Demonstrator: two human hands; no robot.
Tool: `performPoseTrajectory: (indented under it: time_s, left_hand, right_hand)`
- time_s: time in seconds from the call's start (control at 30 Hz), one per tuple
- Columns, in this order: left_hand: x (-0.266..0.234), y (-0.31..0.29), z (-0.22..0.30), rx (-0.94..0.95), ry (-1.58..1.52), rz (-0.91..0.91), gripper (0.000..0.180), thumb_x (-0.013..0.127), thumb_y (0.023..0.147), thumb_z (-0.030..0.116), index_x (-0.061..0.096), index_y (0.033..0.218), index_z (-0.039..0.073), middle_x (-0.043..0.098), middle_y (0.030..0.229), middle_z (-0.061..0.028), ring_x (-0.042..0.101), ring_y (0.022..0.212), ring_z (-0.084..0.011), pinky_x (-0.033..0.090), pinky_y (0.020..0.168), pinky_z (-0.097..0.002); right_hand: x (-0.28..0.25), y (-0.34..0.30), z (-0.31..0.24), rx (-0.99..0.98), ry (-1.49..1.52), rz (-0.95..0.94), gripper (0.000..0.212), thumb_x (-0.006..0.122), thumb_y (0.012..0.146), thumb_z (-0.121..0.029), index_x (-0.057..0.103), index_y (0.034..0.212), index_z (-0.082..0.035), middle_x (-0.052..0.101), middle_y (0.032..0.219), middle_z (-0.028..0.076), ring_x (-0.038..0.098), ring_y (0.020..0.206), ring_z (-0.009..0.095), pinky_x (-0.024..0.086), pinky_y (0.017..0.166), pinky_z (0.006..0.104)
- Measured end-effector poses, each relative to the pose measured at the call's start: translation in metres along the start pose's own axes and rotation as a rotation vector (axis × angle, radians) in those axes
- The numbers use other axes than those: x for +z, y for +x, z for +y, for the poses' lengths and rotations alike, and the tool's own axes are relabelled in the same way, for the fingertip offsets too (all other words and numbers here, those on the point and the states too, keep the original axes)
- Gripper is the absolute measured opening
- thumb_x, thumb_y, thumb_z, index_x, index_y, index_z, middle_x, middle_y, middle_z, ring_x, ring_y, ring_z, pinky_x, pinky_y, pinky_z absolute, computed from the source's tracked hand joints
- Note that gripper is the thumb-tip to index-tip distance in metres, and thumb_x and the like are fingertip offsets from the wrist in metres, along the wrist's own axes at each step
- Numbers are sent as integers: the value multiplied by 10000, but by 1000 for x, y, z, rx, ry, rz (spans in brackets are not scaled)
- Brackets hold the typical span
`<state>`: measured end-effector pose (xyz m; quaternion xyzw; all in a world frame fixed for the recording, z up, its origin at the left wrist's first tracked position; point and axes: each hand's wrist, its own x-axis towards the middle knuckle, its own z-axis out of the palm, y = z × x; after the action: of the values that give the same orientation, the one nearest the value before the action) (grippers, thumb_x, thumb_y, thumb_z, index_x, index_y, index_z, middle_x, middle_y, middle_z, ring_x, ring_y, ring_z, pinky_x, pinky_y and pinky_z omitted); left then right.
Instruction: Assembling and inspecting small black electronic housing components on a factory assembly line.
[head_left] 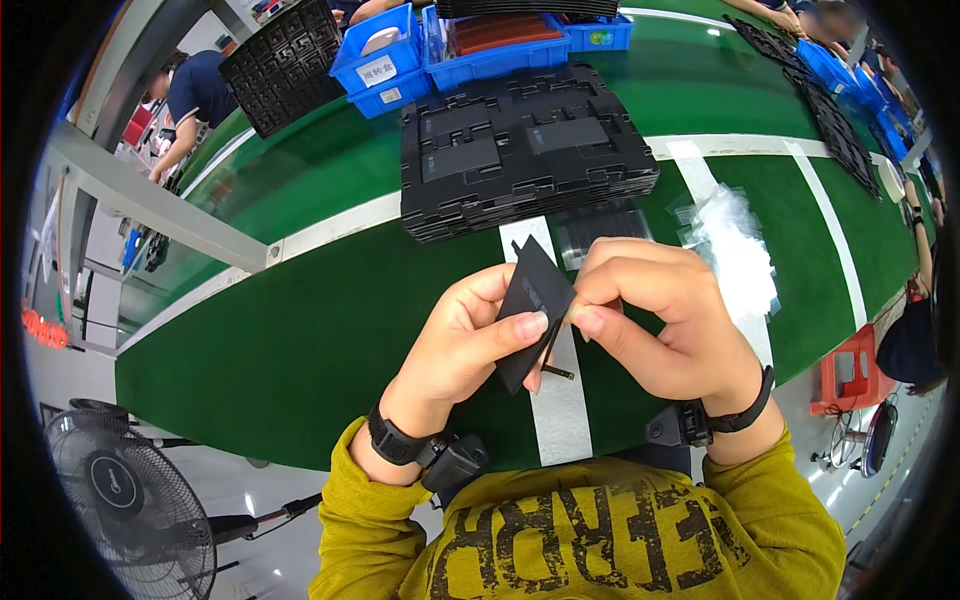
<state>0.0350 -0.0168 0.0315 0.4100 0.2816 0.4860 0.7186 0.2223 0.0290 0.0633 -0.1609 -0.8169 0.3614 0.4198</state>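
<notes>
A flat black battery (pixel 535 290) is held tilted above the green work surface. My left hand (pixel 460 335) is closed on it, thumb across its face and fingers behind. From its lower edge a short dark connector strip (pixel 557 372) sticks out. At the battery's right edge my right hand (pixel 665 320) pinches thumb and forefinger together; what lies between the fingertips is too small to make out. Just beyond my hands stands a stack of black moulded trays (pixel 520 140), with flat dark batteries (pixel 568 136) in the top one.
Clear film pieces (pixel 735 255) lie in a pile to the right, and more clear sheets (pixel 600 228) sit before the trays. Blue bins (pixel 495 62) stand behind. A metal post (pixel 165 195) rises at left, near a fan (pixel 125 490). Other people work around the table.
</notes>
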Motion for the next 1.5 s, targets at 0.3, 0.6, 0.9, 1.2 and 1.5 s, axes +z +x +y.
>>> performPoseTrajectory:
  time_s: [0.3, 0.6, 0.9, 1.2, 1.5]
  left_hand:
    - [-4, 1, -7, -23, 8, -46, 371, 668, 776, 266, 495, 916, -30, 586, 770, -130, 555, 436, -149, 442, 367, -209]
    - [-4, 0, -8, -59, -9, -149, 361, 669, 784, 257, 501, 933, -26, 585, 777, -142, 564, 439, -162, 452, 360, -230]
    - [13, 5, -8, 269, 199, 285, 172, 487, 911, 126, 489, 1034, 6, 594, 844, -58, 596, 673, -106, 500, 614, -221]
    - [21, 6, -12, 367, 371, 445, 157, 581, 860, 82, 570, 961, -38, 630, 801, -49, 591, 706, -66, 476, 620, -192]
    - [11, 2, -8, 521, 401, 534, 152, 559, 863, 60, 577, 968, -48, 644, 889, -117, 625, 773, -130, 503, 694, -230]
  right_hand:
    - [1, 0, 0, -29, 60, -26, 54, 594, 719, 17, 557, 711, -21, 521, 628, 53, 500, 545, 182, 382, 450, 265]
    - [-1, 0, 0, 38, 120, -40, 92, 640, 705, -30, 552, 678, -35, 543, 613, 37, 535, 561, 150, 387, 447, 238]
    - [10, -1, 20, 44, -34, 239, 120, 515, 798, -20, 605, 858, 33, 600, 783, 119, 575, 723, 201, 460, 651, 286]
    - [12, -5, 28, 351, 841, 120, 306, 426, 837, -99, 585, 1034, 74, 572, 1100, 124, 525, 1021, 190, 366, 928, 316]
    - [29, -1, 36, 114, -83, 287, 260, 583, 832, -143, 573, 1043, 8, 584, 1042, 117, 557, 925, 181, 417, 821, 284]
